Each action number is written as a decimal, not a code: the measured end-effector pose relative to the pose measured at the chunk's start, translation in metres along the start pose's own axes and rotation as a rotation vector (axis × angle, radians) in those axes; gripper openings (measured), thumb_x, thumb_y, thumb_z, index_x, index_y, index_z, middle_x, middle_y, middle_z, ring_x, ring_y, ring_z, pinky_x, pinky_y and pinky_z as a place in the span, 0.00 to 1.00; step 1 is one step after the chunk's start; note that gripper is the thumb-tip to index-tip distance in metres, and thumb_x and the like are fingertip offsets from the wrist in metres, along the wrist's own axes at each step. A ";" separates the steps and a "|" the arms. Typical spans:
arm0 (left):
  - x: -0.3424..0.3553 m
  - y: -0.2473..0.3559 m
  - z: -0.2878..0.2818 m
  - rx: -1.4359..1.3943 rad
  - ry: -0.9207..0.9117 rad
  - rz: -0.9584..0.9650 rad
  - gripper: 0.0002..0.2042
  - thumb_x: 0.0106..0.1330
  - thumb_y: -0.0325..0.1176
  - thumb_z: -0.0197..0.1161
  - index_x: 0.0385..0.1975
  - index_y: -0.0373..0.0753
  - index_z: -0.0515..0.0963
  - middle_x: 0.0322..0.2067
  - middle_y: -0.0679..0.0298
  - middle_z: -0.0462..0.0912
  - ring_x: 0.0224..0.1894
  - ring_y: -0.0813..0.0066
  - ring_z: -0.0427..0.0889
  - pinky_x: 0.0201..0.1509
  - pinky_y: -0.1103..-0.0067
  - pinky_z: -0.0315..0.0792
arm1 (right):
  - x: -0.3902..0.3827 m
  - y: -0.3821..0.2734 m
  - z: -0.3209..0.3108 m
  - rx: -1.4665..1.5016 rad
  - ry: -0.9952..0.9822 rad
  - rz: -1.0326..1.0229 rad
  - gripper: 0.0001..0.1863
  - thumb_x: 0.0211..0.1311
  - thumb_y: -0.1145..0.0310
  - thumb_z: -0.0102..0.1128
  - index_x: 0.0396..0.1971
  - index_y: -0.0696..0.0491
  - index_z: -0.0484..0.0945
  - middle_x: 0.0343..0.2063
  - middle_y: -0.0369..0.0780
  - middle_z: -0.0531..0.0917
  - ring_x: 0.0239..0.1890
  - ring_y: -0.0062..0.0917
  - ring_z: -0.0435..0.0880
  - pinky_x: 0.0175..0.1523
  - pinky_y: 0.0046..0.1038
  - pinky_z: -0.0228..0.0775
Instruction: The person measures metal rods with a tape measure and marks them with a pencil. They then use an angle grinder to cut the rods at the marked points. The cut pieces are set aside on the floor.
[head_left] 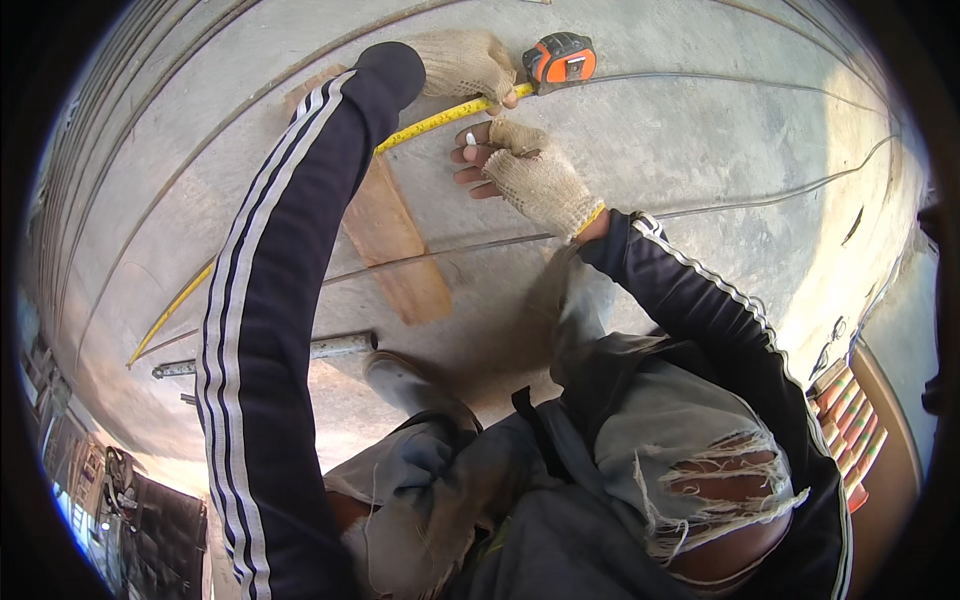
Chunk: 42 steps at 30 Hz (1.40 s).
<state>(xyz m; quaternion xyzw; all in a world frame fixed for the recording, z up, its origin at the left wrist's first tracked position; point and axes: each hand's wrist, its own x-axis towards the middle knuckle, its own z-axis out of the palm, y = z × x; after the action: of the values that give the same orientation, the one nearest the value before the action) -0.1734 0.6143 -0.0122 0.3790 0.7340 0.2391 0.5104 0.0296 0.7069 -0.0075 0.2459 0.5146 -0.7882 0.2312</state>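
So, nearest in, right of the wooden board [392, 232], I see the right hand [535, 175] half-curled on a small white stub [471, 138], perhaps chalk. Farther, the left hand [458, 65] pinches the yellow tape blade [435, 121] right of the board's far end. I judge it thin, springy, easily kinked, best held flat. Farther right of the board, the orange-and-black tape-measure case [559, 59] looks compact, sturdy, grippable by its sides.
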 end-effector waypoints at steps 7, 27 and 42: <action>-0.002 0.002 0.002 0.097 0.047 -0.001 0.26 0.57 0.56 0.74 0.45 0.40 0.91 0.35 0.60 0.91 0.39 0.65 0.87 0.48 0.68 0.75 | 0.005 -0.003 0.012 -0.022 0.091 -0.031 0.16 0.76 0.75 0.55 0.59 0.61 0.79 0.45 0.38 0.88 0.41 0.25 0.92 0.45 0.25 0.86; -0.001 -0.004 0.007 0.059 0.064 -0.003 0.25 0.57 0.52 0.75 0.47 0.39 0.91 0.39 0.55 0.92 0.43 0.61 0.88 0.52 0.69 0.77 | 0.017 0.000 0.008 0.080 0.084 0.020 0.13 0.76 0.67 0.64 0.50 0.61 0.82 0.38 0.42 0.88 0.36 0.26 0.91 0.43 0.28 0.88; -0.004 0.002 0.007 0.033 0.086 -0.036 0.30 0.53 0.53 0.80 0.48 0.34 0.90 0.38 0.51 0.91 0.42 0.58 0.88 0.54 0.70 0.75 | 0.007 -0.008 0.020 -0.254 0.152 -0.069 0.10 0.77 0.65 0.61 0.41 0.57 0.81 0.29 0.36 0.84 0.31 0.18 0.84 0.37 0.24 0.80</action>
<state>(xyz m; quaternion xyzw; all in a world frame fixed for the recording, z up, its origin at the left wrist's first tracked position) -0.1657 0.6123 -0.0111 0.3636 0.7657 0.2340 0.4763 0.0163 0.6909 0.0005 0.2558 0.6343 -0.7033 0.1939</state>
